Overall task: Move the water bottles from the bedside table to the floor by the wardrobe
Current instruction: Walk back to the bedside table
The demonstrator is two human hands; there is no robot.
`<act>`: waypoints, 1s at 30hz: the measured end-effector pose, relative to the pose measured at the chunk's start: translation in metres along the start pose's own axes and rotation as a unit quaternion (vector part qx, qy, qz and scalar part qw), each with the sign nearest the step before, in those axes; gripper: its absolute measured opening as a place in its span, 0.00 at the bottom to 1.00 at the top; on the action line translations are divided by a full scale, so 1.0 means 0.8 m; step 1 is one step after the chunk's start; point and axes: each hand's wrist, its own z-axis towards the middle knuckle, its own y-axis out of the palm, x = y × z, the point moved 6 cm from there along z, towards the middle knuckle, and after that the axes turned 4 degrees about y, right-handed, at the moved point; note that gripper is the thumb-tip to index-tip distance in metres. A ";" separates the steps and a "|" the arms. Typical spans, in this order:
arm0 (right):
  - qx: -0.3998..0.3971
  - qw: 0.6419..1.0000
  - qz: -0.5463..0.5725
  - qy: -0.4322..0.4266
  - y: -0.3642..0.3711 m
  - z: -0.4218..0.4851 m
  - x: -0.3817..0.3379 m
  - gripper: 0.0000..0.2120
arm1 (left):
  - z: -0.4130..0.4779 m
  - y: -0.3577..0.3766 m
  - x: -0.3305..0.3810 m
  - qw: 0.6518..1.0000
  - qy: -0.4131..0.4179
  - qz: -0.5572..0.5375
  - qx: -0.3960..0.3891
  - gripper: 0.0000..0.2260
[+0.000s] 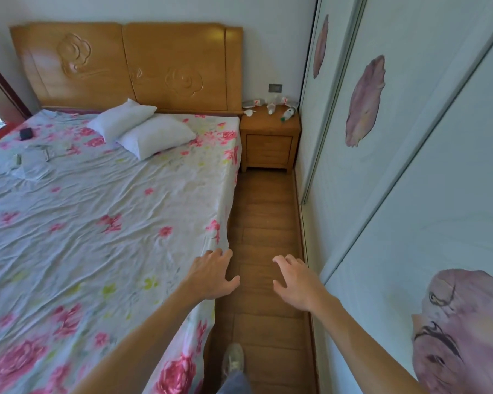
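Head view, nearest first: a shoe (234, 361) is stepping on the wooden floor (263, 223) of the aisle; left hand (212, 275) and right hand (295, 282) are reaching forward, fingers spread wide and holding nothing, bed (97, 209) alongside on one side, wardrobe (395, 180) on the other. Farthest, the water bottles (286, 115) are lying well apart from both hands on the bedside table (269, 137), several toppled among wrappers; approaching squarely and taking one lying bottle around its middle per hand looks advisable.
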 end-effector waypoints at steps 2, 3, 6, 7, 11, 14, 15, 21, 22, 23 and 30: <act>0.012 1.000 0.000 0.001 -0.012 0.016 0.003 0.26 | 0.028 -0.006 -0.005 1.000 0.008 -0.013 0.003 0.28; 0.019 1.000 0.002 0.003 -0.019 0.025 0.005 0.26 | 0.043 -0.008 -0.008 1.000 0.014 -0.019 0.005 0.27; 0.031 0.999 0.013 0.010 -0.040 0.056 0.009 0.26 | 0.085 -0.011 -0.016 0.999 0.021 -0.026 0.006 0.25; 0.035 0.999 0.017 0.010 -0.047 0.069 0.009 0.25 | 0.099 -0.012 -0.021 0.999 0.024 -0.027 0.007 0.25; 0.053 0.998 0.023 -0.001 -0.075 0.134 0.000 0.25 | 0.162 -0.014 -0.049 0.999 0.031 -0.028 0.006 0.27; 0.059 0.998 0.023 0.001 -0.091 0.185 -0.002 0.25 | 0.211 -0.017 -0.071 0.999 0.029 -0.028 -0.001 0.26; 0.058 0.998 0.023 0.004 -0.095 0.200 -0.002 0.25 | 0.225 -0.019 -0.078 0.999 0.031 -0.026 -0.004 0.25; 0.050 0.998 0.010 0.037 -0.115 0.265 0.017 0.25 | 0.305 -0.033 -0.101 0.998 0.066 -0.001 -0.004 0.23; 0.050 0.998 0.013 0.040 -0.118 0.274 0.022 0.25 | 0.316 -0.036 -0.104 0.998 0.070 -0.004 -0.002 0.23; 0.049 0.998 0.016 0.044 -0.121 0.283 0.025 0.25 | 0.326 -0.037 -0.105 0.997 0.073 -0.008 -0.002 0.23; 0.038 0.997 0.022 0.065 -0.140 0.349 0.056 0.25 | 0.398 -0.041 -0.115 0.996 0.084 -0.023 -0.005 0.25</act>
